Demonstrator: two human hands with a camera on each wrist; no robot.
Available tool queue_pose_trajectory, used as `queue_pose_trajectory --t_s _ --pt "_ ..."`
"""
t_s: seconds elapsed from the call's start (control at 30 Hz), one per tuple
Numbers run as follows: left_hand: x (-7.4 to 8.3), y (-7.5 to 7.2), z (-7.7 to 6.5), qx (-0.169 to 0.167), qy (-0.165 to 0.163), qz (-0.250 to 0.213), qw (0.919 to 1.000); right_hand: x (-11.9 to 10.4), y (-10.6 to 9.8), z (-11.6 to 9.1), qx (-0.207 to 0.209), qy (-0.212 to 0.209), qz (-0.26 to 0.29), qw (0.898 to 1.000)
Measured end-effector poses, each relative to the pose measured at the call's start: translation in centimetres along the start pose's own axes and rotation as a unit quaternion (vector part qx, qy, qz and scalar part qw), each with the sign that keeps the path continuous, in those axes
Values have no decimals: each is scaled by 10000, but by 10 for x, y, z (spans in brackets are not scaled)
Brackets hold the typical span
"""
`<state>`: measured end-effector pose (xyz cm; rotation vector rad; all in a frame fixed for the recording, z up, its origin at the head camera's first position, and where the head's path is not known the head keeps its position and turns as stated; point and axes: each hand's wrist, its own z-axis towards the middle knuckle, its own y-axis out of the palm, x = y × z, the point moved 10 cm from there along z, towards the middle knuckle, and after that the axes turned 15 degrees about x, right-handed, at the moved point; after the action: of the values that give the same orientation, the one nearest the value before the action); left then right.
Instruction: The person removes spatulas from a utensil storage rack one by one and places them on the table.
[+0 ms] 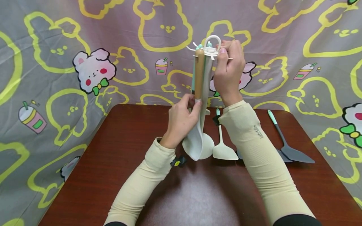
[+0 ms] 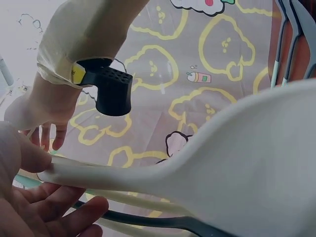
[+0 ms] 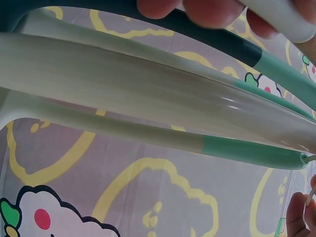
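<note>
Left hand (image 1: 183,118) pinches wooden-handled utensil (image 1: 199,77) beside white stand (image 1: 208,81); right hand (image 1: 230,69), curled, grips stand's top; sideways tug could topple it.

Room far left, spatulas (image 1: 225,152) beside stand (image 1: 207,91)
</note>
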<state>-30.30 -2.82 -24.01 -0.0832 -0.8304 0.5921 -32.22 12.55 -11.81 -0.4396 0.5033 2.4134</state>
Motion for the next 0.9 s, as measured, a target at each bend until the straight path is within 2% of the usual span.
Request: queue_pose_trajectory --t_s 0.3,0.6,0.9 --pt "2 1 -3 -306 -75 -274 9991 0 0 0 -27 -26 38 10000" --pt "8 -8 -5 -119 84 -143 9998 2 0 1 10 -21 61 10000" --pt "11 -14 -6 -157 86 -182 9997 2 0 1 27 -16 -14 10000"
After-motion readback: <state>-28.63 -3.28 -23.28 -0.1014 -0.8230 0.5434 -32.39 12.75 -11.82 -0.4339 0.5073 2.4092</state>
